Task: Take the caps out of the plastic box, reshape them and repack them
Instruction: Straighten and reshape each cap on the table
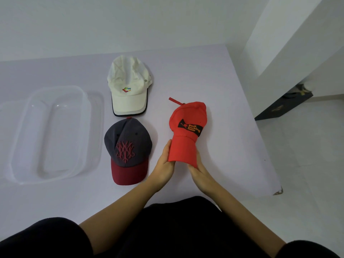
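Observation:
A red cap (188,125) with a black logo patch is held above the table, its brim squeezed into a curve between both my hands. My left hand (164,161) presses the brim's left side and my right hand (198,167) cups its right side from below. To the left, a grey cap with a maroon brim (128,149) lies flat on the table. A white cap (129,86) with a small coloured logo lies behind it. The clear plastic box (80,127) stands empty at the far left.
The pale table (232,146) ends at a right edge near the red cap, with white floor beyond. A dark flat object (283,107) lies on the floor by a white wall corner. My dark-clothed lap fills the bottom of the view.

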`<state>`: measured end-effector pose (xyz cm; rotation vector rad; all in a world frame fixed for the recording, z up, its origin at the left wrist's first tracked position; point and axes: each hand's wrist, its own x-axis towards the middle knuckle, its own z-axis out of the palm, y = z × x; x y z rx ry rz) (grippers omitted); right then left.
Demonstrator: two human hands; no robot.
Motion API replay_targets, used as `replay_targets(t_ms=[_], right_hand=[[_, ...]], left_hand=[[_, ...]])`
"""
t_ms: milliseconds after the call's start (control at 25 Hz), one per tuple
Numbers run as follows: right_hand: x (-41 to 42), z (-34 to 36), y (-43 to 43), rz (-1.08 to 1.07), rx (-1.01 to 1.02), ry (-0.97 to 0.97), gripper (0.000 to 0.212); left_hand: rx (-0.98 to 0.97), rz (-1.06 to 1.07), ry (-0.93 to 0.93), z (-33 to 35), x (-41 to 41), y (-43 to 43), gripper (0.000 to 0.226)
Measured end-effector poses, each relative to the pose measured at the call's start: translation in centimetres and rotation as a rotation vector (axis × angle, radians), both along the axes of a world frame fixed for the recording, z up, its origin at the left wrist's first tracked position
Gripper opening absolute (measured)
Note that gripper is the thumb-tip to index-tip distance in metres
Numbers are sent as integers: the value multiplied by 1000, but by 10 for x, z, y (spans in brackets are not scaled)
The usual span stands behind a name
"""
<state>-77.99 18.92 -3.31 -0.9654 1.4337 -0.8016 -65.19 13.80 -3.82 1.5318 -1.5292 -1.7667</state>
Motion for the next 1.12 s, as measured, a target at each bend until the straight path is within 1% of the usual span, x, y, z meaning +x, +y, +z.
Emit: replay_targets(t_ms=[40,120,200,280,360,480,520,600,680,720,760,840,880,920,960,1040,1080,1120], right_hand=[[-7,-5,0,-7,-57,55,57],[-23,-19,3,-10,-143,242,62],[-34,-27,4,64,-199,461,70],[-35,-33,4,157,-192,596,73],[-25,-35,3,156,-147,558,76],[-13,-40,1,106,-142,442,75],[-13,-43,0,109,-149,427,74],[-20,-48,1,145,-180,458,72],[-29,-52,3,176,-206,526,78],[-34,-54,4,180,-233,573,81],[-37,-55,6,180,-275,626,83],[-41,-58,9,205,-345,754,91],[-41,-60,12,225,-364,836,92],[-40,-62,14,233,-390,927,88],[-39,-63,17,227,-424,1006,82],[-36,-62,20,200,-453,1100,75],[-36,-61,21,181,-445,1132,76],[-36,-61,23,163,-438,1164,79]], left_hand=[[-73,-14,-53,-2,3,-2,56],[-194,-87,-194,-10,9,-4,64],[-250,-201,-331,-15,11,-2,73],[-289,-305,-383,-16,6,1,78],[-312,-347,-374,-16,-2,6,78],[-266,-304,-343,-20,-7,9,76],[-267,-313,-342,-21,-5,9,76],[-277,-402,-349,-20,1,6,81],[-237,-470,-347,-11,6,-3,91],[-223,-440,-328,-4,5,-9,92],[-241,-376,-300,5,1,-18,88],[-341,-255,-283,19,-12,-43,72],[-383,-252,-308,24,-17,-58,66],[-411,-287,-345,25,-21,-72,66],[-412,-339,-373,25,-24,-83,70],[-314,-383,-340,21,-27,-99,83],[-240,-357,-280,20,-27,-104,85],[-162,-309,-197,19,-26,-108,81]])
